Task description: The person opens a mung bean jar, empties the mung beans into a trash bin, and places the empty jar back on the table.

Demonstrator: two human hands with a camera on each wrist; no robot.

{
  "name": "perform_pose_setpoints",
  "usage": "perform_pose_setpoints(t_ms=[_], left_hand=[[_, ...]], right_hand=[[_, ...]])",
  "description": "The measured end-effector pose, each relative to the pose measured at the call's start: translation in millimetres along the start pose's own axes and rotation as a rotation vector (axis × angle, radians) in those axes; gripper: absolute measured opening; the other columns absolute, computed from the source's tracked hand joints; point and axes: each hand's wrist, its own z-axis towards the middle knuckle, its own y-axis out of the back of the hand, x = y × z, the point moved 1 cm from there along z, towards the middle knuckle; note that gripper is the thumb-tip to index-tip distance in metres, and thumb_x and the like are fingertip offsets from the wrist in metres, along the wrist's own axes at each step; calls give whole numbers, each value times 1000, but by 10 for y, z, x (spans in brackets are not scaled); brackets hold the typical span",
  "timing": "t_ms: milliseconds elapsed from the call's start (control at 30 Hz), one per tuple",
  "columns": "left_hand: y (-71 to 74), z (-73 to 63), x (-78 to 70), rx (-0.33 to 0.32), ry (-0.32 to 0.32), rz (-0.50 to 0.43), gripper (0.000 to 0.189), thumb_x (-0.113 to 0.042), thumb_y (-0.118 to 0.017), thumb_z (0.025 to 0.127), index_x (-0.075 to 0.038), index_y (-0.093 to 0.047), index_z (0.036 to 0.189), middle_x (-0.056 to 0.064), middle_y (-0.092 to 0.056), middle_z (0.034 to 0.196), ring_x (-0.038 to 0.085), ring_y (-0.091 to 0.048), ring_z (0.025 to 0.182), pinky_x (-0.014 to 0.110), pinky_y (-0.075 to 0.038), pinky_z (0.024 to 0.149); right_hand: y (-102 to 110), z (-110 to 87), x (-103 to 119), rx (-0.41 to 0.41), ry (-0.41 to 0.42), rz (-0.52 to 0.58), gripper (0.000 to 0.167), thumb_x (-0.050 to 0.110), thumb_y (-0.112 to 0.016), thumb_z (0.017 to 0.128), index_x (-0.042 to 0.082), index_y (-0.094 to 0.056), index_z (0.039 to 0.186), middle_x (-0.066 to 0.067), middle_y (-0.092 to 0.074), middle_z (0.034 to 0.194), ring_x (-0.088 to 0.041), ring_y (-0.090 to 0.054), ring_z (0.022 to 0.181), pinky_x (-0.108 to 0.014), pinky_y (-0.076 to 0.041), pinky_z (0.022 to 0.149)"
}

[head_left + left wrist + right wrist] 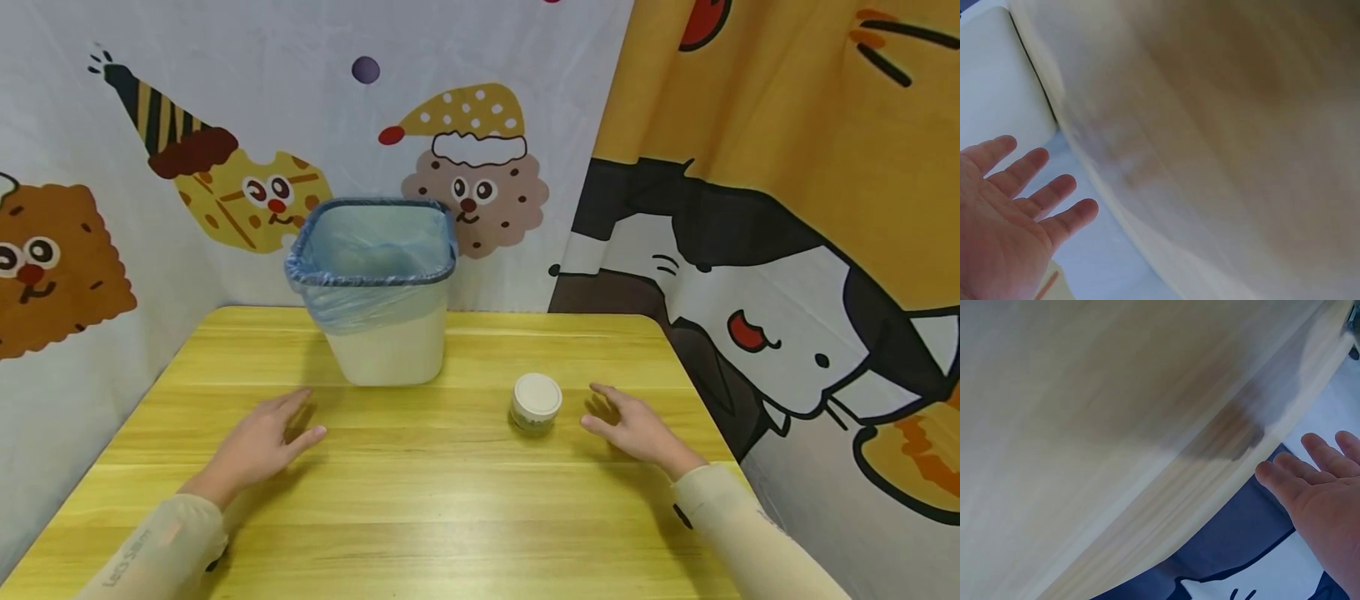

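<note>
Both hands hover over the wooden table with nothing in them. The left hand (pixel 258 442) has its fingers spread loosely, in front of and a little left of a white trash bin (pixel 390 346). A translucent blue bag (pixel 360 304) lines the bin and folds over its rim. To the right of the bin stands a small round jar (pixel 536 402) with a white lid, upright. Just right of that jar is the right hand (pixel 637 425), its thumb and fingers apart and not touching it. The wrist views show the left palm (pixel 1004 231) and right palm (pixel 1329 506) with relaxed fingers.
The yellow wood-grain table (pixel 450 525) has rounded far corners. Behind it hangs a white curtain (pixel 285 67) printed with cartoon biscuits, and on the right a cloth with a cartoon cat (pixel 757 308). The bin stands near the table's back edge.
</note>
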Motion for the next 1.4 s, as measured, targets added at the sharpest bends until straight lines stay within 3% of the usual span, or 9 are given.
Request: perform_pose_setpoints(t_ms=[400,667,1067,1400], left_hand=[[18,-12,-262,-20,-33,-21,77,-53,-62,106,0,-46,160,30,-52,159,57,-50,142,75,-43,112],[-33,-13,-377,-19,-52,-41,74,-51,-64,105,-2,-49,159,27,-54,158,55,-51,142,75,-45,110],[-96,-9,-498,-44,-85,-75,70,-49,-66,104,-4,-53,157,25,-57,156,53,-54,142,73,-45,113],[-125,-4,-697,-61,-136,-134,68,-45,-68,104,-2,-55,154,24,-59,154,51,-55,141,69,-45,116]], right_hand=[[-155,66,159,13,22,112,82,47,-74,100,0,-44,160,-25,-54,159,-47,-52,147,-64,-44,120],[-257,153,313,28,41,183,94,53,-78,95,-1,-39,162,-24,-53,159,-46,-52,147,-64,-45,119],[-417,276,531,42,-40,331,114,54,-89,84,4,-28,166,-19,-52,158,-36,-58,140,-56,-51,113],[-538,359,692,-6,-108,457,106,40,-97,78,4,-38,159,-17,-59,150,-35,-59,138,-57,-48,117]])
